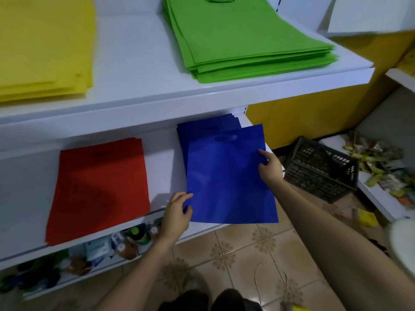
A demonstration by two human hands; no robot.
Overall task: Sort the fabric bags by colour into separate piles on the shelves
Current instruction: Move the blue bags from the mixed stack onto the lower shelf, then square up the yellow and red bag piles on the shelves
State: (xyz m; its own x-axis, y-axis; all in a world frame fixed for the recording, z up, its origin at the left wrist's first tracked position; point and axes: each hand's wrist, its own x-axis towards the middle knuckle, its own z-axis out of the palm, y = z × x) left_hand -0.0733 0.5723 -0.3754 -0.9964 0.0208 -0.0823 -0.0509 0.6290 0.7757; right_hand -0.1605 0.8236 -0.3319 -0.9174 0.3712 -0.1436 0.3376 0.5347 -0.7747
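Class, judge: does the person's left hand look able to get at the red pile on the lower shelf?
Probably yes. The left hand grips a corner of the blue bag just beside the red pile, with only bare shelf between; it would need to let go first.

A flat royal-blue fabric bag (226, 182) with a die-cut handle slot at its far end lay at the right end of the lower shelf (161, 167). It sat skewed on the blue pile (202, 129), its near edge overhanging that shelf's front. The left hand (177, 216) pinched its near left corner and the right hand (270, 167) gripped its right edge. The red pile (101, 187) lay flat on the shelf's left half. Above the shelf, the green pile (242, 39) sat over its right part and the yellow pile (45, 46) over its left.
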